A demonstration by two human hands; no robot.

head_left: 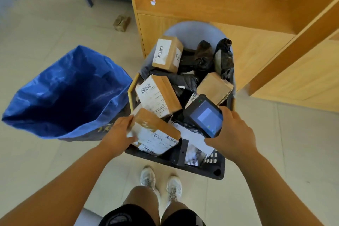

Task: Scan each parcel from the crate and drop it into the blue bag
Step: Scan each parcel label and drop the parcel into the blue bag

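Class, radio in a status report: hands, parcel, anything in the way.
Left hand grips box parcel at near edge of crate. Right hand holds scanner above crate. Blue bag open, nothing between it and parcel.

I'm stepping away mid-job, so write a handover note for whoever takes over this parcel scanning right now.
Left hand grips a cardboard parcel at the near left corner of the black crate.
Right hand holds the handheld scanner, screen lit, over the crate.
Blue bag stands open left of the crate; no parcels visible inside.
Left: scan this parcel, bag it, then the other boxes and black mailers.
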